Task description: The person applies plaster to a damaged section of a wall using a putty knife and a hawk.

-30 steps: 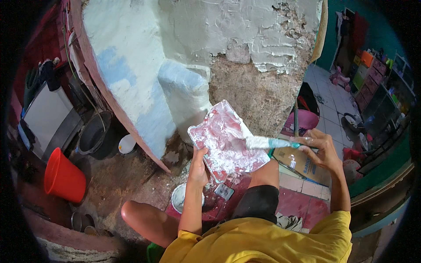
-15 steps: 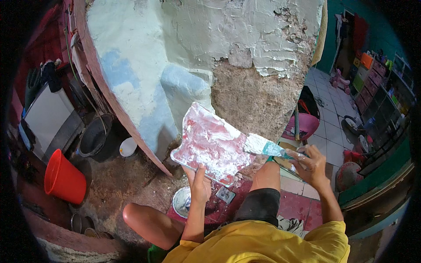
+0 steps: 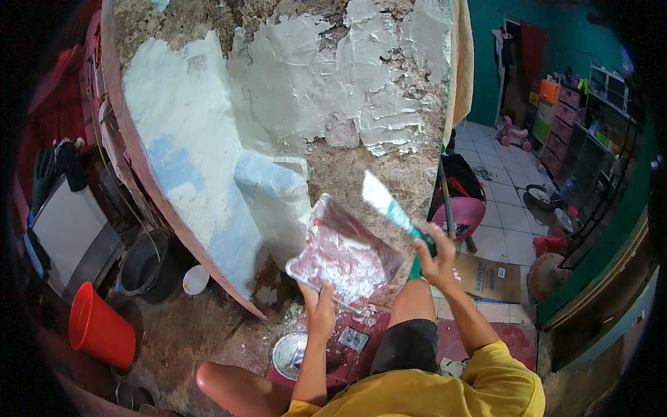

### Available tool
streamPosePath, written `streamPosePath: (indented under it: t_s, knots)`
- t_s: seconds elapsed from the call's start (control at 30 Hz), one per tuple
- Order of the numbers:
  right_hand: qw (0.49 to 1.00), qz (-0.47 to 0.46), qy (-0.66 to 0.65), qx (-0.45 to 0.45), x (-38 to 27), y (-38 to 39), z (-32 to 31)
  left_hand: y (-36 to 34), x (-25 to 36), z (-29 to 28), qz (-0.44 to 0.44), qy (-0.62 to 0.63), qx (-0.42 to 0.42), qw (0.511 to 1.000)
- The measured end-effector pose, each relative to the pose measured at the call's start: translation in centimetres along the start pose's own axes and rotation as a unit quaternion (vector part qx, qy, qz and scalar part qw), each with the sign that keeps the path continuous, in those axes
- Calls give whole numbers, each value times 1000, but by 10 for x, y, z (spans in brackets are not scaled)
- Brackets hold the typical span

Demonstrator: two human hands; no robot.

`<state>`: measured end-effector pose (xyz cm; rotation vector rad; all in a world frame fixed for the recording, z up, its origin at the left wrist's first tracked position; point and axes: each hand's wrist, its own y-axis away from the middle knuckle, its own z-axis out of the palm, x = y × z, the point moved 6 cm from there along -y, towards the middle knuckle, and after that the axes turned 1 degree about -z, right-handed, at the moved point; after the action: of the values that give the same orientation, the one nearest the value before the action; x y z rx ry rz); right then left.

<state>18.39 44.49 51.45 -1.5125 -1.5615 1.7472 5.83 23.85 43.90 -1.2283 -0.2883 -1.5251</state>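
My left hand [image 3: 321, 311] grips the near edge of a flat board [image 3: 345, 255] smeared with white plaster, held tilted in front of me. My right hand [image 3: 436, 255] holds a putty knife [image 3: 386, 203] by its teal handle; the plaster-coated blade points up and left, lifted just above the board's far corner. Ahead stands a rough wall [image 3: 361, 174] of bare brown render, with fresh white plaster [image 3: 326, 76] spread over its upper part. A pale blue painted block [image 3: 274, 201] juts from the wall, left of the board.
A small white bowl of plaster [image 3: 290, 354] sits on the floor by my knee. A red bucket [image 3: 99, 332], a black bucket [image 3: 144, 264] and a white dish [image 3: 195, 279] stand at the left. At the right are a pink stool [image 3: 462, 214], a cardboard sheet [image 3: 490, 278] and a tiled floor with shelves.
The putty knife has come off the board and swung upward to the right. The board has tipped lower. My view has shifted up toward the wall.
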Motion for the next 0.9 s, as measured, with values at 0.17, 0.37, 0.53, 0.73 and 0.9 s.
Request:
streamPosePath:
  t_s: [0.17,0.37,0.53,0.73,0.9]
  knots:
    - [991,121,-39,-52,33,-44,-49,-23,-15,28,-77,207,-4,975]
    - [985,148,-28,-84,50,-93,-101,-29,-20,63,-119,260,-27,958]
    - [982,156,-26,-105,72,-124,-106,-34,-26,74,-115,240,-42,963]
    - [979,145,15,-142,73,-143,-122,-35,-33,70,-126,235,-26,964]
    - [970,135,97,-176,58,-153,-137,-33,-26,70,-136,263,-39,954]
